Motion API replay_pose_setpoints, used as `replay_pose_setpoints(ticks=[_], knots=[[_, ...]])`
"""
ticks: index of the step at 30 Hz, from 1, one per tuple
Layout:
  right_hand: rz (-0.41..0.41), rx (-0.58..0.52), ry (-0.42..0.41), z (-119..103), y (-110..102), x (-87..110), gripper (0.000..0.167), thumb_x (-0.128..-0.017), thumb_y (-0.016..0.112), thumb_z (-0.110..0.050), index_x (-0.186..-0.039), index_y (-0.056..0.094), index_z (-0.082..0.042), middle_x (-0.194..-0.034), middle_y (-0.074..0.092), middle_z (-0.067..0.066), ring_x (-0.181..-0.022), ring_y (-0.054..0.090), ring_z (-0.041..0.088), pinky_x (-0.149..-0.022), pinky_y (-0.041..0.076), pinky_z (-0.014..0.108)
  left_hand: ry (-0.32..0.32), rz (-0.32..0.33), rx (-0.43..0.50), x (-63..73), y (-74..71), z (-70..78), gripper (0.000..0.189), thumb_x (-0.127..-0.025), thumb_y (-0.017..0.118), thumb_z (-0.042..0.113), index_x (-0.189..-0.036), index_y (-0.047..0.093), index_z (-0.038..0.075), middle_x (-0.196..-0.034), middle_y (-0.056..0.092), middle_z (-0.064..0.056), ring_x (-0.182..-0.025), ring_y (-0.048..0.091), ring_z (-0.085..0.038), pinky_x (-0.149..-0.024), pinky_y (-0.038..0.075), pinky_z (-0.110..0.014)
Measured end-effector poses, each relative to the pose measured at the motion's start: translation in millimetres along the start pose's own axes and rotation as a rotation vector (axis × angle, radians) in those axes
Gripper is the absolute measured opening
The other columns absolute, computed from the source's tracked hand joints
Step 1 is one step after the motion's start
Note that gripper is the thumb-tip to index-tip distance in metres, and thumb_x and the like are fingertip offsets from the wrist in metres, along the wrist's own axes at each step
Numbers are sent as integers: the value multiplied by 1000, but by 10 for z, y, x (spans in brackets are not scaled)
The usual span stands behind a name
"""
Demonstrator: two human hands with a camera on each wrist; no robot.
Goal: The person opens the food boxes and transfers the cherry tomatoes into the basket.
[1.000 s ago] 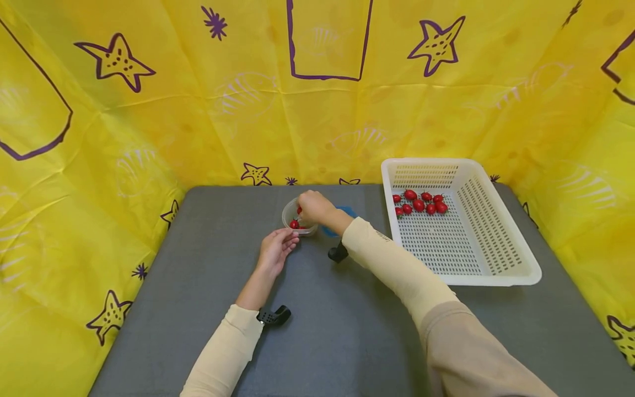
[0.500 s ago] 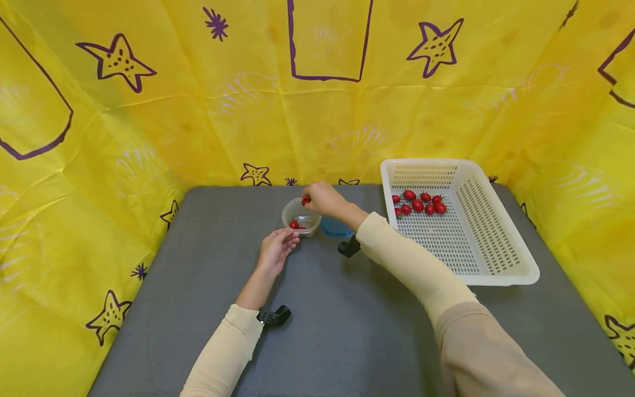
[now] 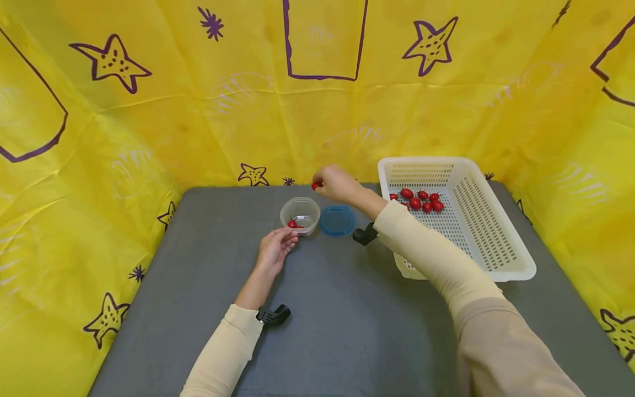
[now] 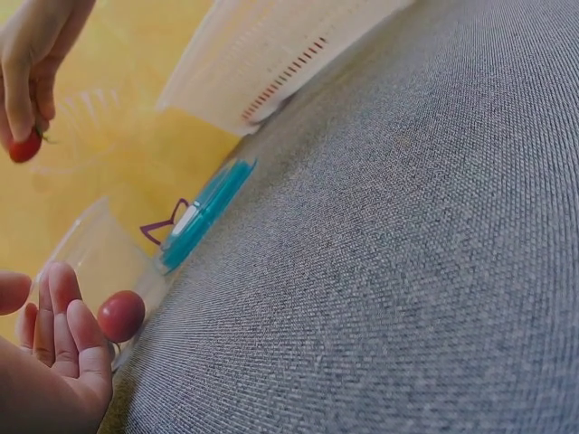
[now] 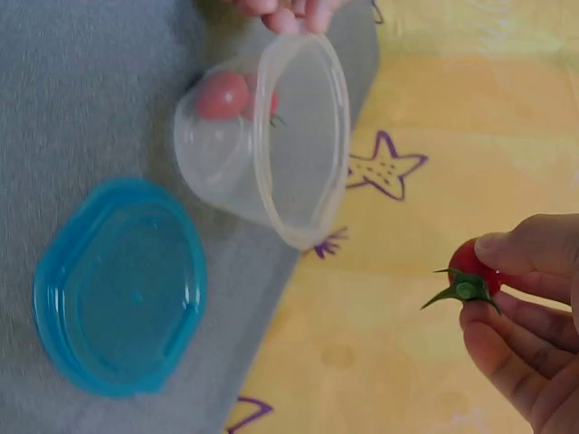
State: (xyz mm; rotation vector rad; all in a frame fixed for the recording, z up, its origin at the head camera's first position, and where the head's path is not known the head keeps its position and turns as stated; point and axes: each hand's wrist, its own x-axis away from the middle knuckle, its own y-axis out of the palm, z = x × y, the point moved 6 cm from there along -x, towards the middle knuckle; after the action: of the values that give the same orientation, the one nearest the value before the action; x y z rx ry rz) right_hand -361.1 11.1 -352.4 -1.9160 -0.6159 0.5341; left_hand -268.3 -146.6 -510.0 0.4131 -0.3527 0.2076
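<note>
My left hand point(image 3: 274, 248) pinches the near rim of a small clear plastic container point(image 3: 303, 207) standing on the table. Inside lie red cherry tomatoes point(image 3: 292, 223), at least two, seen through the wall in the right wrist view. Raised behind and to the right of the container, my right hand point(image 3: 338, 184) holds one cherry tomato point(image 5: 476, 269) between thumb and fingers. Its green stem cap shows in the right wrist view. A blue lid point(image 3: 337, 221) lies flat just right of the container.
A white perforated basket point(image 3: 501, 242) stands on the right, with several cherry tomatoes point(image 3: 415, 203) grouped in its far left part. My right forearm crosses over its near left side. Yellow printed cloth point(image 3: 317, 127) hangs behind the grey table point(image 3: 327, 320).
My right hand has risen out of the container with a cherry tomato and moved back and to the right, uncovering the blue lid. The left hand stays at the container's rim.
</note>
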Motion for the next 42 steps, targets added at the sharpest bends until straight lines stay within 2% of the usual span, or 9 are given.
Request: replay_pose_setpoints(ticks=[11, 19, 25, 35, 42], knots=[[123, -19, -28, 226, -335, 158, 16, -86, 67, -6, -98, 71, 3, -93, 73, 19, -86, 66, 30, -79, 53, 40, -1, 11, -42, -3, -18, -7, 13, -100, 53, 14, -106, 57, 3, -73, 70, 7, -68, 66, -5, -73, 54, -21], [137, -9, 77, 518, -549, 371, 21, -86, 68, -10, -103, 71, 2, -97, 72, 19, -87, 67, 31, -79, 54, 42, 5, 13, -35, -9, -37, -11, 11, -99, 53, 13, -102, 58, 4, -73, 70, 6, -68, 66, -5, -72, 53, -20], [171, -44, 183, 850, -701, 577, 24, -88, 68, -12, -105, 70, 4, -100, 72, 22, -88, 67, 33, -80, 53, 46, -4, 11, -31, -14, -20, -21, 10, -99, 53, 13, -104, 56, 5, -73, 69, 7, -67, 66, -4, -73, 53, -20], [193, -51, 255, 1332, -666, 906, 22, -86, 67, -9, -100, 70, 7, -99, 71, 25, -89, 65, 38, -85, 50, 50, 0, 6, -28, -4, -9, -25, 10, -99, 54, 14, -103, 56, 5, -72, 70, 8, -67, 66, -4, -72, 53, -19], [105, -77, 340, 1648, -545, 1096, 23, -85, 67, -8, -102, 69, 9, -102, 70, 27, -94, 65, 38, -90, 48, 51, -8, 13, -43, 3, -11, -20, 14, -99, 53, 14, -108, 56, 3, -74, 69, 7, -69, 65, -4, -75, 53, -20]])
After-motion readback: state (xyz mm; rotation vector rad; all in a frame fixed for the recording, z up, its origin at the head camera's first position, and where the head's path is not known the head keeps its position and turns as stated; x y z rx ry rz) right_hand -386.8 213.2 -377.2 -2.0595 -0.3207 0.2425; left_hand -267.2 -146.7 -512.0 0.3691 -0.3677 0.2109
